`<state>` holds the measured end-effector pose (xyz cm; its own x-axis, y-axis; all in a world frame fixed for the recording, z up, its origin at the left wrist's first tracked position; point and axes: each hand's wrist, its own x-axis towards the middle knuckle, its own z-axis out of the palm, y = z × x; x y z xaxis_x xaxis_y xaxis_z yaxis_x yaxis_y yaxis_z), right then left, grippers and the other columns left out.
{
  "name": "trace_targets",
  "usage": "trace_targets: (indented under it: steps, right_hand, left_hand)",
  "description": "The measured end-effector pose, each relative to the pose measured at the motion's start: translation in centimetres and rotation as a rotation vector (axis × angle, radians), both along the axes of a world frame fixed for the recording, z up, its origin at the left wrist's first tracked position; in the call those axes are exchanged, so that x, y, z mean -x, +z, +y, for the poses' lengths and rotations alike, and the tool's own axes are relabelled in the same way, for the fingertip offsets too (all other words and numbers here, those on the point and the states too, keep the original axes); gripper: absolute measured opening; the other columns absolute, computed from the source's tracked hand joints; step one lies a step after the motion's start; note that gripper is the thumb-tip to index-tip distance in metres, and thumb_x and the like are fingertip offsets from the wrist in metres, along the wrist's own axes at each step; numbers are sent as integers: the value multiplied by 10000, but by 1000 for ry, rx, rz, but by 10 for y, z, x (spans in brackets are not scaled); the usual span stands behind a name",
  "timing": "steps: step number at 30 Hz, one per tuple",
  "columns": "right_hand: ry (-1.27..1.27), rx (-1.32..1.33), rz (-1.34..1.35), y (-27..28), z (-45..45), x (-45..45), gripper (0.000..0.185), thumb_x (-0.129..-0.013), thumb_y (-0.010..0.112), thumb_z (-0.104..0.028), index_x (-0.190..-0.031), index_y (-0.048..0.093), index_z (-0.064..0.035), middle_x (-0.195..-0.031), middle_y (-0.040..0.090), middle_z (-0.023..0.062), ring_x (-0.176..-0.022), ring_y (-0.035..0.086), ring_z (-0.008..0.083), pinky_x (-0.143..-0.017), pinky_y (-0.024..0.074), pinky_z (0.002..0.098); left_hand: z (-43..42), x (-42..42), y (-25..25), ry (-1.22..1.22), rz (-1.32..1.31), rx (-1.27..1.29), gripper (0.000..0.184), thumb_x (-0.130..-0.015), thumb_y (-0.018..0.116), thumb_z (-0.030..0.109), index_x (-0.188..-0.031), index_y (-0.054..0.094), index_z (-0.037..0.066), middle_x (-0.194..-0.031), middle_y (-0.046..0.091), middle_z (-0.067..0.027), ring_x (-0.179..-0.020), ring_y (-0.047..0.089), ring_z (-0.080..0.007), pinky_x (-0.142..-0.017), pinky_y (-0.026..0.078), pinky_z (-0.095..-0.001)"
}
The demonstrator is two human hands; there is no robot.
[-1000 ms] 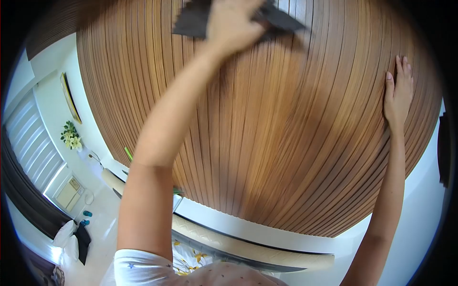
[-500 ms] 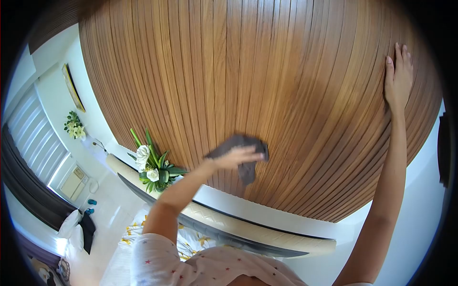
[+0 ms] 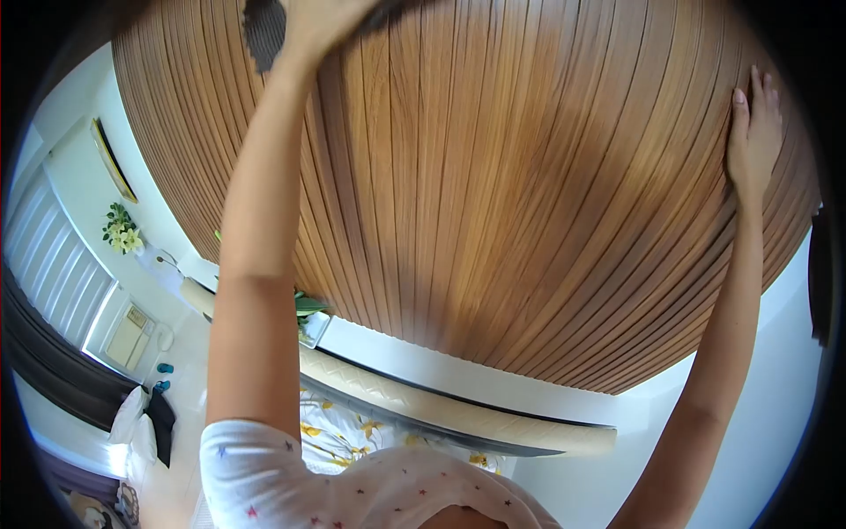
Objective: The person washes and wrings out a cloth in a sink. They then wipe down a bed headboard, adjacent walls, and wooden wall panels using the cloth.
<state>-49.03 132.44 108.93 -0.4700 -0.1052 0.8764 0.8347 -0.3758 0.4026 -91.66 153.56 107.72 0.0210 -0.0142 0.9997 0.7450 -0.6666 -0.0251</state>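
Note:
My left hand (image 3: 328, 19) is high up on the slatted wood panel (image 3: 441, 167), cut off by the top of the view. It holds a dark grey cloth (image 3: 264, 35) against the slats; the cloth sticks out on both sides of the hand, and the fingertips are hard to see. My right hand (image 3: 756, 145) lies flat on the panel near its right edge, with fingers stretched upward and nothing in it.
Below the panel runs a cream padded headboard (image 3: 458, 397), with a bed in floral covers (image 3: 344, 428) beneath. A white-potted plant (image 3: 310, 322) is mostly hidden behind my left arm. Farther left are yellow-white flowers (image 3: 123, 236), a picture frame (image 3: 113, 159) and a window blind (image 3: 57, 251).
My left hand has swept the cloth from low on the panel up to the top, and that arm now covers most of the plant. My right hand stays on the panel.

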Motion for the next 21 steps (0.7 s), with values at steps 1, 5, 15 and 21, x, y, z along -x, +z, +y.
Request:
trace_targets:
  steps: [1, 5, 15, 21]
  right_hand:
    - [-16, -52, -55, 1, 1, 3, 516, -958, 359, -446, -1327, 475, -105, -1352, 457, 177, -1276, 401, 342, -1051, 299, 433]
    - [3, -37, 10, 2, 2, -9, 536, -944, 379, -471, -1236, 544, -53, -1179, 579, 195, -1089, 547, 355, -934, 414, 383]
    - [17, 5, 21, 4, 0, -9, 498, -944, 402, -429, -1199, 572, -37, -1207, 554, 208, -1144, 504, 359, -955, 389, 398]
    - [12, 106, 101, -3, -6, 16, 593, -950, 309, -467, -1282, 448, 5, -1383, 350, 248, -1307, 302, 394, -1068, 246, 471]
  left_hand:
    - [13, 5, -32, -65, 105, -152, 761, -741, 651, 403, -1407, 359, 179, -1480, 242, -192, -1388, 144, -386, -1096, 80, -569]
    - [1, 1, -206, -116, 189, 95, 814, -684, 689, 494, -1381, 413, 179, -1490, 157, -237, -1363, 70, -485, -1026, 13, -679]
    - [-60, 19, -573, 99, 651, 1062, 605, -583, 729, 233, -1126, 545, 39, -1148, 412, -285, -1112, 357, -509, -988, 250, -615]
    - [-51, -11, -445, 58, 608, 908, 750, -587, 711, 204, -1281, 460, 73, -1279, 326, -361, -1153, 321, -557, -1000, 218, -653]
